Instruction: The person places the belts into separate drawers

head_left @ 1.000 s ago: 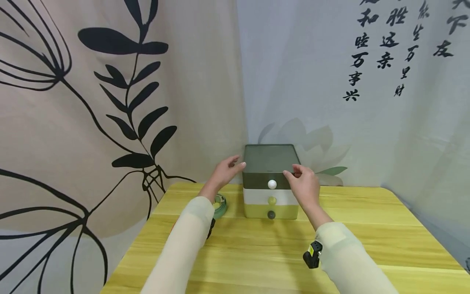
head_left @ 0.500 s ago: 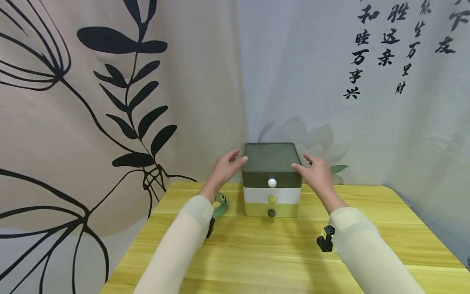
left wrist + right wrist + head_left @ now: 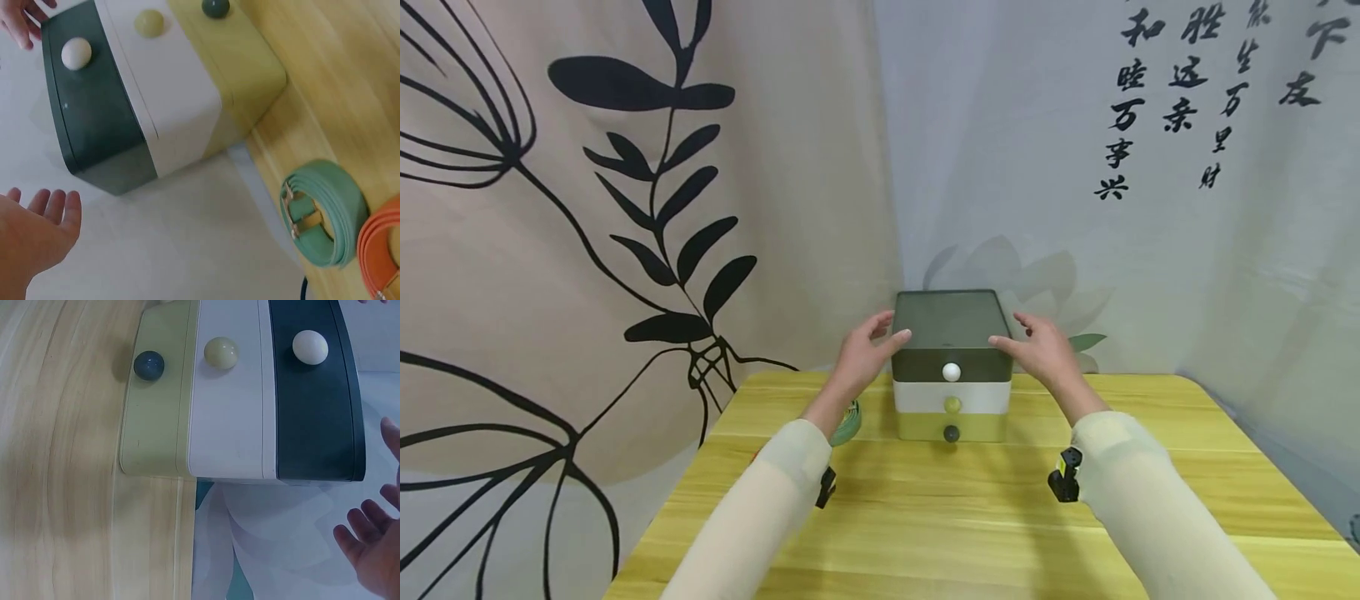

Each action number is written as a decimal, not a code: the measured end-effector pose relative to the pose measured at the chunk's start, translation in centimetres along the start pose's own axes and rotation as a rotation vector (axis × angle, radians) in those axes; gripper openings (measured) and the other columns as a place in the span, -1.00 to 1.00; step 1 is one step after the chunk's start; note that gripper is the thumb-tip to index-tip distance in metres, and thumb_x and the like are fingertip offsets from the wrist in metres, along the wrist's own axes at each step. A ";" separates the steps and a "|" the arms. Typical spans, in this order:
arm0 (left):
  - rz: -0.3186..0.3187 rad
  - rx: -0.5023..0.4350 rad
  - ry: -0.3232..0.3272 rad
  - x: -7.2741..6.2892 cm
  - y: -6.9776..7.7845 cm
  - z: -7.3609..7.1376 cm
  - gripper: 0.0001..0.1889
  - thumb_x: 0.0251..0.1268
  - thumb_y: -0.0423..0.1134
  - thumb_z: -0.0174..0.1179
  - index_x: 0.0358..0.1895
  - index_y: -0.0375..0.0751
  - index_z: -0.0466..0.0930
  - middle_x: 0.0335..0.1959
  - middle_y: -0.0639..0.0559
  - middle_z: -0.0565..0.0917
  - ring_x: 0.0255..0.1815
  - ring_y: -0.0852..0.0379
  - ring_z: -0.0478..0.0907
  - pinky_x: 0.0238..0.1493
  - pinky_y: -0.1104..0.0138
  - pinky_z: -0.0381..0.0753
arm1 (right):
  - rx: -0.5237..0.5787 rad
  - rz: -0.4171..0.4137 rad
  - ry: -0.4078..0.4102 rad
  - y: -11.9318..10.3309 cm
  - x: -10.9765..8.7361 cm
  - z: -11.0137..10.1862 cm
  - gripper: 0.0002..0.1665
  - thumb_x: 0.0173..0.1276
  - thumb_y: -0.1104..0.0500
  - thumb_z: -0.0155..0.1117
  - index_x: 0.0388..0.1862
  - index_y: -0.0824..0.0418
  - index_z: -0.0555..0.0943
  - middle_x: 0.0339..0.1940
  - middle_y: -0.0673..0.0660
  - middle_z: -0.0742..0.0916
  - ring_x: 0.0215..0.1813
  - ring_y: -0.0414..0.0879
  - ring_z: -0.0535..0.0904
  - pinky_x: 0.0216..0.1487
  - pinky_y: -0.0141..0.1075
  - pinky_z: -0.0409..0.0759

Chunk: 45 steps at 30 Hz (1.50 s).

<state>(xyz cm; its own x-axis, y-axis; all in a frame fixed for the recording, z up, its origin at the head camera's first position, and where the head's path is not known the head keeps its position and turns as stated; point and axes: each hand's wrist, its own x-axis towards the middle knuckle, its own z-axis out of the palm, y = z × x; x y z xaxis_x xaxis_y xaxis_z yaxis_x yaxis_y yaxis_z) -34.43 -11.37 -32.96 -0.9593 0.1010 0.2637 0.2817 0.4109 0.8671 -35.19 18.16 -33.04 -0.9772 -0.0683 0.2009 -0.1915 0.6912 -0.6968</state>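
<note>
Chest of three stacked drawers (image 3: 952, 353), standing upright toward the far edge of the wooden worktop (image 3: 955, 517), all tiers closed; top tier dark green with a white knob (image 3: 951, 372), middle tier white with a yellow-green knob (image 3: 952, 404), bottom tier yellow-green with a dark grey knob (image 3: 951, 433); left hand (image 3: 861, 357), released, fingers loosely bent and holding nothing, near the chest's upper left edge; right hand (image 3: 1043, 352), likewise released and empty, near the upper right edge; a gap shows between each hand and the chest in that hand's own wrist view; green coiled strap (image 3: 347, 206) with metal buckle, on the worktop to the left of the chest; orange coiled strap (image 3: 372, 250), just beside the green one, cut off by the frame; cloth backdrop (image 3: 820, 208), printed with black plants and written characters; two pale sleeves (image 3: 1165, 508), one on each arm.
</note>
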 end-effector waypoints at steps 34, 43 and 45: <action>0.006 -0.092 0.100 -4.7 -3.5 6.3 -0.49 0.28 -0.01 0.35 0.21 -0.17 0.57 0.13 -0.08 0.61 0.16 -0.09 0.49 0.11 0.08 0.53 | -0.004 0.006 -0.075 0.2 1.0 0.7 0.06 0.41 -0.25 0.22 0.59 0.32 0.04 0.51 0.42 0.26 0.47 0.34 0.19 0.33 0.23 0.29; -0.016 -0.091 0.108 -5.0 -4.5 7.8 -0.51 0.31 -0.02 0.34 0.20 -0.20 0.55 0.13 -0.14 0.60 0.16 -0.14 0.49 0.13 0.07 0.53 | -0.013 0.007 -0.072 0.2 1.2 1.0 0.09 0.39 -0.25 0.24 0.56 0.40 0.06 0.45 0.48 0.31 0.44 0.37 0.23 0.35 0.22 0.27; -0.024 -0.096 0.114 -5.0 -4.7 8.2 -0.51 0.31 -0.02 0.33 0.20 -0.19 0.56 0.13 -0.13 0.60 0.16 -0.13 0.49 0.13 0.08 0.52 | -0.010 0.011 -0.079 0.2 1.3 1.1 0.10 0.38 -0.26 0.24 0.56 0.41 0.05 0.46 0.48 0.31 0.44 0.38 0.22 0.36 0.22 0.25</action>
<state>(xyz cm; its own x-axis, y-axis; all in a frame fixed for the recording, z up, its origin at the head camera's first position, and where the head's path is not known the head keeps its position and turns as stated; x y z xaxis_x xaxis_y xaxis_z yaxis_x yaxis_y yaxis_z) -31.12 -6.40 -41.83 -0.9587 -0.0140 0.2842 0.2647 0.3225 0.9088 -36.61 17.44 -33.68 -0.9834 -0.1169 0.1385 -0.1805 0.6992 -0.6917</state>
